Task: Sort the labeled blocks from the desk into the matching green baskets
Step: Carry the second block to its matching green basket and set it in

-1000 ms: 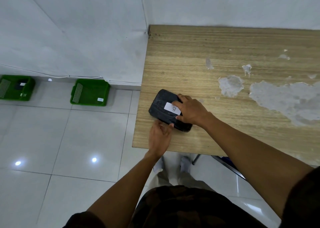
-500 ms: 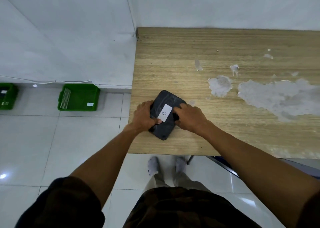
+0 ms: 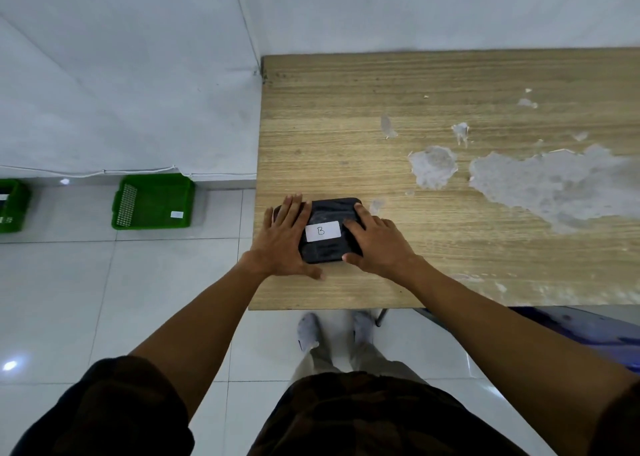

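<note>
A black wrapped block (image 3: 329,234) lay flat on the wooden desk (image 3: 346,126), near its front left corner, with a white label (image 3: 322,231) marked "B" facing up. The left hand (image 3: 282,242) rested on the block's left end, palm down with fingers stretched out flat and close together, the thumb lying on the desk by the block's near edge. The right hand (image 3: 379,244) covered the block's right end, fingers loosely spread over its top and the thumb pressed against the near edge. Neither hand was curled shut around the block; both lay open on it. On the floor to the left, well apart from the desk, stood a green basket (image 3: 152,201), with a second green basket (image 3: 12,206) cut off by the frame's left edge.
</note>
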The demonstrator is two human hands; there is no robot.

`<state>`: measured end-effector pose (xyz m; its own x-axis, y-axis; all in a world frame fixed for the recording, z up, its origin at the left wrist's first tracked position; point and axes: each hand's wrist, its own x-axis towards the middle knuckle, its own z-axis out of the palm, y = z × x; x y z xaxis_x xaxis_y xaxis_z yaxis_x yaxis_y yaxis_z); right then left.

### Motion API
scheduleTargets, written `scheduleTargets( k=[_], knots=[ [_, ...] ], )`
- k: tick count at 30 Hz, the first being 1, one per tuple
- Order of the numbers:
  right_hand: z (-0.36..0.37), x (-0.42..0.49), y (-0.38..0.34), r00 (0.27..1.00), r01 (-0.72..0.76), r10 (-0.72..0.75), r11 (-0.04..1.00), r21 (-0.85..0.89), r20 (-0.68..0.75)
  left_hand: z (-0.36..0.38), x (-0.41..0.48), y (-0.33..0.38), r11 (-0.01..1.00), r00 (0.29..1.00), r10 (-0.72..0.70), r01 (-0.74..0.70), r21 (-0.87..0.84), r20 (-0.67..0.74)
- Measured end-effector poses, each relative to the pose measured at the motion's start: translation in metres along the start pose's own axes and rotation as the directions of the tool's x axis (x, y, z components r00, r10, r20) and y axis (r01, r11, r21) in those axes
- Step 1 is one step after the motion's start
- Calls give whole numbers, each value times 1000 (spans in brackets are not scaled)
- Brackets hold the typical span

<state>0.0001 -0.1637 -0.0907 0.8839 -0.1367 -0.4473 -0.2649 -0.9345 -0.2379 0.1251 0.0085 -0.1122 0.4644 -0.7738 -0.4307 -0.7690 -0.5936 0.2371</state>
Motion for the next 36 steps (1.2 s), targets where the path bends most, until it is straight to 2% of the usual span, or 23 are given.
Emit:
scheduleTargets(
  k=[7,12,24,29,36],
  knots=[
    [8,-5,-6,1000,-25,26,999,30,-8,6,3,4,998,997,-56,58,26,-60],
    [15,-10,-10,999,-46,47,997,54,-25,-1,7,2,983,997,-31,43,176,-74],
    [20,-19,-19,991,-135,136,986,100,-9,2,3,-1,999,995,-47,47,-2,-84],
    [20,-19,-23,987,-154,158,982,106,-23,-2,5,-1,991,990,-31,48,124,-138],
    [15,-25,-32,974,-179,189,980,88,-122,-9,-4,-11,992,986,17,3,123,-164]
  ],
)
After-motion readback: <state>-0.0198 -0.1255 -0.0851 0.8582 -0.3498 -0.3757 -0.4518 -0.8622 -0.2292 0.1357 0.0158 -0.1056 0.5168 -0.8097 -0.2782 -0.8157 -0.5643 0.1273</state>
